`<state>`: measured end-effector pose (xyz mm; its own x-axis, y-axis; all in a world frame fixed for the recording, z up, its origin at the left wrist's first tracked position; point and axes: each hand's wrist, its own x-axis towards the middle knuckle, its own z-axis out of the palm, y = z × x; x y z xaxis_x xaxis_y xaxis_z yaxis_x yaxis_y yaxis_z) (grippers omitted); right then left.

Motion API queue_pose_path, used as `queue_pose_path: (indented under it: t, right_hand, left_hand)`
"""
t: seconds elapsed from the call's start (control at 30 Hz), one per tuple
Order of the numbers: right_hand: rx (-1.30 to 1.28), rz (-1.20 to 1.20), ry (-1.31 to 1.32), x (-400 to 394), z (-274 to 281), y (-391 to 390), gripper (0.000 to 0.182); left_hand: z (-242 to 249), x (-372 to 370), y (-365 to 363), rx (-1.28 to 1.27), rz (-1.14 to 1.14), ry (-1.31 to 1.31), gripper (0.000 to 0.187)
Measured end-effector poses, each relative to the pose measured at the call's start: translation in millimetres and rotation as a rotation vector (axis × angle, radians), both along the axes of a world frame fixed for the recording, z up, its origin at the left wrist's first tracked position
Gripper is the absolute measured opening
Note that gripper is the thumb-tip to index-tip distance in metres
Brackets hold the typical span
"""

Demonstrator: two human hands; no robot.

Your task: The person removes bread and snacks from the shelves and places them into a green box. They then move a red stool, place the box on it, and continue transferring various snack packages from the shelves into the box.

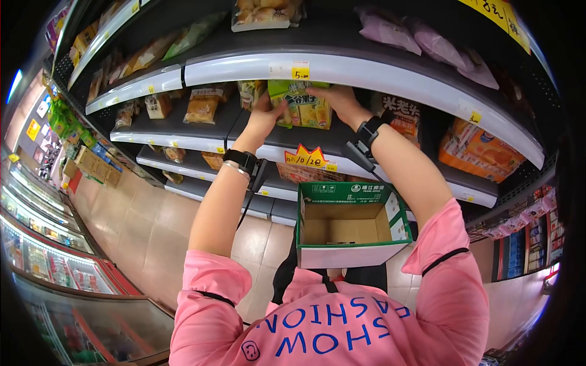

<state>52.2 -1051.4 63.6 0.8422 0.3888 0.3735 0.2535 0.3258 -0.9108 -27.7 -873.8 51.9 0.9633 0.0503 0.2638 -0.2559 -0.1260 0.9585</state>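
Both hands reach onto a middle shelf and grip a green and yellow snack bag point(300, 110) from its two sides. My left hand point(265, 122) is closed at the bag's left edge, thumb against the front. On the other side my right hand point(340, 104) holds the upper right edge, its thumb across the printed front. The bag stands upright, facing me. Another snack pack point(250, 93) is just left of it, partly behind my left hand. To the right stands a red and white snack pack point(401, 117), partly covered by my right wrist.
An open green cardboard box point(349, 190) sits in front of my body, below the shelf edge point(366, 72). Bread packs point(204, 105) are on the left of this shelf and orange packs point(479, 149) on the right. Glass-fronted coolers point(55, 262) line the left of the aisle.
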Motion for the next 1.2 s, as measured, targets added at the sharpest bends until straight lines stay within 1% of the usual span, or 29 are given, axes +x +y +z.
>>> queue_pose_path:
  t: [0.03,0.07,0.1,0.13,0.17,0.2,0.23,0.3,0.33,0.37,0.4,0.43,0.5,0.53,0.6,0.7,0.73,0.77,0.8,0.83,0.87,0.9,0.93,1.0,1.07,1.1,1.13,1.17,1.2]
  right_hand:
    - [-0.035,-0.070,-0.038,1,-6,-1,0.036]
    - [-0.069,-0.140,-0.077,4,-13,-3,0.038]
    - [-0.122,-0.103,-0.057,7,-18,-5,0.049]
    - [-0.123,-0.104,-0.057,10,-24,-7,0.049]
    - [-0.184,-0.110,-0.066,12,-30,-8,0.053]
    - [-0.246,-0.116,-0.076,15,-34,-9,0.057]
    - [-0.247,-0.117,-0.074,17,-38,-12,0.057]
    - [-0.406,-0.031,-0.049,13,-39,-17,0.065]
    - [-0.408,-0.031,-0.045,10,-41,-17,0.065]
    - [-0.412,-0.084,-0.038,4,-39,-15,0.065]
    - [-0.414,-0.139,-0.032,0,-37,-13,0.066]
    - [-0.413,-0.140,-0.030,1,-37,-11,0.066]
    - [-0.506,-0.195,-0.080,6,-38,-5,0.066]
    - [-0.502,-0.197,-0.078,7,-40,-3,0.066]
    - [-0.502,-0.234,-0.058,7,-40,0,0.062]
    - [-0.493,-0.173,0.027,8,-40,0,0.062]
    - [-0.492,-0.178,0.030,9,-41,-2,0.062]
    - [-0.568,-0.166,0.046,6,-39,-5,0.062]
    - [-0.645,-0.153,0.062,4,-36,-8,0.063]
    - [-0.642,-0.158,0.069,1,-35,-14,0.063]
    - [-0.680,-0.200,0.005,-10,-29,-21,0.064]
    - [-0.719,-0.241,-0.058,-21,-24,-29,0.065]
    - [-0.760,-0.266,-0.111,-30,-20,-37,0.066]
    - [-0.693,-0.243,-0.222,-45,-26,-60,0.061]
    - [-0.664,0.101,-0.263,-67,-23,-97,0.052]
    - [-0.575,0.185,-0.252,-82,-31,-111,0.038]
    - [-0.651,0.263,-0.227,-104,-25,-125,0.032]
    - [-0.860,0.386,-0.266,-120,-17,-141,0.029]
    - [-0.884,0.489,-0.355,-130,-24,-155,0.027]
  left_hand:
    - [-1,0,0,0.124,0.070,0.125,0.047]
    - [-1,-1,-3,0.122,0.068,0.122,0.047]
    - [0,-1,-8,0.063,0.100,0.158,0.045]
    - [0,-1,-13,0.004,0.133,0.196,0.043]
    - [-4,0,-14,-0.015,0.116,0.143,0.044]
    - [-6,3,-13,-0.015,0.115,0.142,0.044]
    - [-8,6,-13,0.003,0.124,0.133,0.043]
    - [-14,11,-10,0.019,0.132,0.131,0.042]
    - [-15,14,-6,0.030,0.098,0.171,0.044]
    - [-16,17,-4,0.041,0.065,0.210,0.045]
    - [-18,19,-4,0.041,0.064,0.212,0.045]
    - [-20,20,-4,0.010,0.069,0.185,0.044]
    - [-25,26,0,-0.016,0.071,0.161,0.043]
    - [-26,29,3,-0.018,0.072,0.162,0.042]
    - [-22,28,2,-0.018,0.070,0.160,0.041]
    - [-26,26,2,-0.036,0.098,0.157,0.039]
    - [-28,25,2,-0.007,0.127,0.023,0.040]
    - [-32,24,2,0.021,0.154,-0.111,0.042]
    - [-35,22,1,0.021,0.149,-0.110,0.042]
    - [-40,18,1,-0.041,0.261,-0.129,0.044]
    - [-46,10,1,-0.102,0.375,-0.143,0.047]
    - [-46,-6,-2,-0.050,0.436,-0.153,0.043]
    - [-47,-25,-6,-0.048,0.430,-0.140,0.043]
    - [-53,-61,-12,0.170,0.334,-0.126,0.032]
    - [-61,-95,-22,0.209,0.213,0.082,0.034]
    - [-70,-108,-24,0.366,0.162,0.148,0.042]
    - [-79,-121,-27,0.525,0.109,0.213,0.051]
    - [-73,-137,-36,0.639,0.079,0.330,0.062]
    - [-64,-149,-45,0.756,0.049,0.442,0.074]
